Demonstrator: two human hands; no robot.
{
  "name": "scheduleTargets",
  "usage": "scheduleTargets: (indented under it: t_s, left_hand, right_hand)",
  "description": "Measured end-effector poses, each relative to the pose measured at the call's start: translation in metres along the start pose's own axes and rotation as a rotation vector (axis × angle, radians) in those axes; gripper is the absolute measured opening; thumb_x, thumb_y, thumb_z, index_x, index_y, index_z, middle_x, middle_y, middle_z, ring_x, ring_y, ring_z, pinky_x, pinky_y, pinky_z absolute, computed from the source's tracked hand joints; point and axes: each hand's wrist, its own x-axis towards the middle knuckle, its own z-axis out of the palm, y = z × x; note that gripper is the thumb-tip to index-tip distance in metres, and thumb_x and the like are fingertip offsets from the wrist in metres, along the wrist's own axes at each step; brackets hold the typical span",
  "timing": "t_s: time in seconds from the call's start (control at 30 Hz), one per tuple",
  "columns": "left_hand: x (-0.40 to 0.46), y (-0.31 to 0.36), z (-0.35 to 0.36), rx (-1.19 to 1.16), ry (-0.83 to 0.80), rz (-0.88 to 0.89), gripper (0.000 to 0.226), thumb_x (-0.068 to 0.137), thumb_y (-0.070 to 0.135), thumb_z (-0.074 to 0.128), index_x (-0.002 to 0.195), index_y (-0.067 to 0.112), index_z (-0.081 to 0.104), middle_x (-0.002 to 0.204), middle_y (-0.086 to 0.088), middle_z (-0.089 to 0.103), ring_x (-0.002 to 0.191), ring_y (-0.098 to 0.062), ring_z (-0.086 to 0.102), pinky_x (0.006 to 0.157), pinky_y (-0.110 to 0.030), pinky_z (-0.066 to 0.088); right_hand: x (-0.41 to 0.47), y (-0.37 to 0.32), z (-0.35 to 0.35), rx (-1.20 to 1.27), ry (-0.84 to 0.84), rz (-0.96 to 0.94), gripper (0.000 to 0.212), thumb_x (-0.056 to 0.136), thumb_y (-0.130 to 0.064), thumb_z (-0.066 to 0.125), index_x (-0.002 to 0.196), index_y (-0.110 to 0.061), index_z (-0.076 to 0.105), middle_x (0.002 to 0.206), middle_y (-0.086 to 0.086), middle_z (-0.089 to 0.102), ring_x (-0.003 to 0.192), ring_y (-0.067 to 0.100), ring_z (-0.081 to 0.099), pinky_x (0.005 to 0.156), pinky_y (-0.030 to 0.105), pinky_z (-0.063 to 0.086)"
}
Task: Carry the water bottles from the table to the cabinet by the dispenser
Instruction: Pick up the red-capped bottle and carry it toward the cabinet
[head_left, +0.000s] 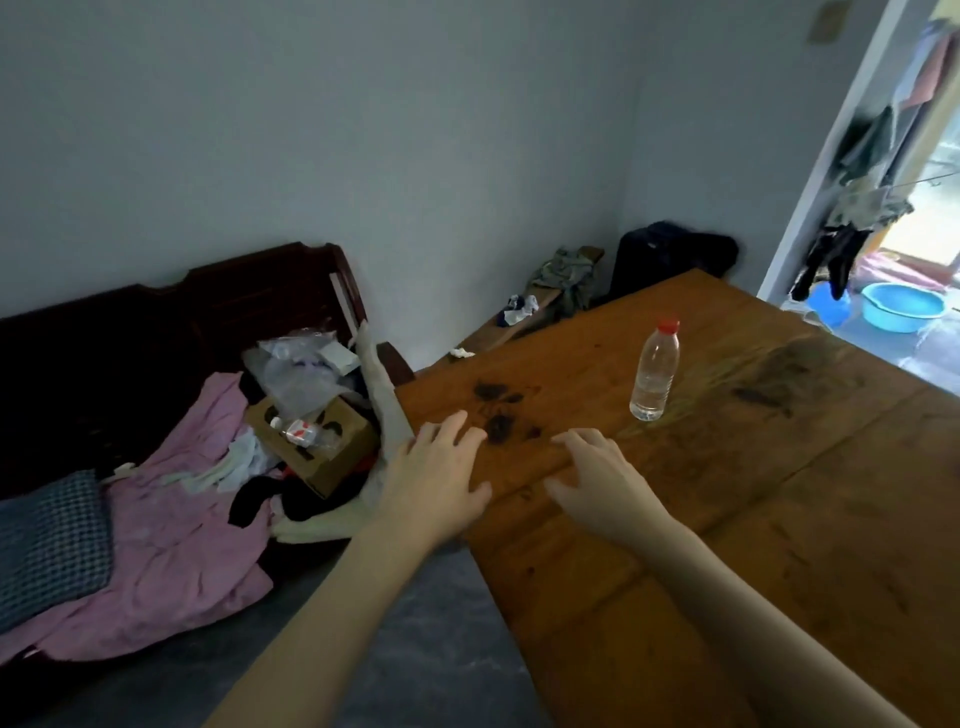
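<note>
We hold our left hand (436, 478) and right hand (597, 480) empty, fingers spread, over the tabletop (779, 519), near of the upright bottle (655, 371).

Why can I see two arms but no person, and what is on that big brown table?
The camera sits on the person's head and looks down, so you only see their own arms reaching forward. The left hand and the right hand are both open above the wooden table, holding nothing. One clear water bottle with a red cap stands upright on the table, past the right hand. To the left is a dark bench piled with pink cloth and a cardboard box.
</note>
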Motion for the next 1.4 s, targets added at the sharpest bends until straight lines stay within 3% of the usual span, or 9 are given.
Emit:
scheduleTargets:
  t_s: [0.33, 0.5, 0.87, 1.03, 1.27, 1.4]
  left_hand:
    - [0.18, 0.016, 0.038, -0.021, -0.18, 0.272, 0.065, 0.096, 0.054, 0.058, 0.153, 0.036, 0.035, 0.17, 0.002, 0.021, 0.155, -0.025, 0.025, 0.123, -0.05, 0.025]
    - [0.274, 0.026, 0.046, -0.003, -0.198, 0.451, 0.067, 0.097, 0.052, 0.059, 0.156, 0.034, 0.034, 0.171, 0.001, 0.021, 0.155, -0.024, 0.025, 0.123, -0.049, 0.026]
    - [0.368, 0.077, 0.097, -0.022, -0.332, 0.778, 0.068, 0.097, 0.051, 0.056, 0.157, 0.027, 0.034, 0.171, 0.0, 0.021, 0.153, -0.024, 0.029, 0.121, -0.046, 0.029]
    - [0.399, 0.099, 0.13, -0.122, -0.409, 0.743, 0.074, 0.093, 0.057, 0.062, 0.154, 0.023, 0.039, 0.165, 0.002, 0.033, 0.147, -0.022, 0.038, 0.114, -0.045, 0.039]
    - [0.427, 0.128, 0.163, -0.642, -0.5, 0.56, 0.105, 0.073, 0.05, 0.089, 0.156, 0.018, 0.034, 0.157, -0.004, 0.042, 0.145, -0.022, 0.04, 0.117, -0.04, 0.039]
    - [0.427, 0.141, 0.174, -0.87, -0.562, 0.569, 0.094, 0.072, 0.044, 0.092, 0.149, 0.031, 0.039, 0.147, 0.006, 0.051, 0.134, -0.011, 0.047, 0.107, -0.031, 0.038]
  right_hand:
    - [0.09, 0.061, -0.024, 0.007, 0.139, 0.228, 0.059, 0.092, -0.039, 0.057, 0.145, -0.022, 0.04, 0.153, 0.001, 0.036, 0.14, 0.023, 0.033, 0.109, 0.048, 0.04]
    - [0.137, 0.075, -0.021, 0.058, 0.236, 0.408, 0.058, 0.091, -0.039, 0.061, 0.144, -0.023, 0.042, 0.151, 0.0, 0.037, 0.139, 0.021, 0.034, 0.11, 0.041, 0.04]
    - [0.166, 0.111, -0.002, 0.1, 0.288, 0.752, 0.054, 0.09, -0.042, 0.056, 0.141, -0.027, 0.045, 0.15, -0.004, 0.038, 0.134, 0.017, 0.04, 0.105, 0.032, 0.043]
    - [0.169, 0.134, 0.011, 0.143, 0.288, 0.857, 0.055, 0.089, -0.041, 0.057, 0.14, -0.025, 0.047, 0.149, -0.004, 0.039, 0.134, 0.017, 0.04, 0.105, 0.036, 0.044]
    - [0.173, 0.16, 0.024, 0.22, 0.296, 0.944, 0.054, 0.091, -0.039, 0.058, 0.141, -0.025, 0.045, 0.148, -0.003, 0.04, 0.132, 0.016, 0.042, 0.105, 0.035, 0.045]
    - [0.176, 0.167, 0.034, 0.248, 0.318, 0.987, 0.053, 0.091, -0.035, 0.061, 0.141, -0.024, 0.047, 0.148, -0.002, 0.041, 0.132, 0.015, 0.044, 0.104, 0.035, 0.047]
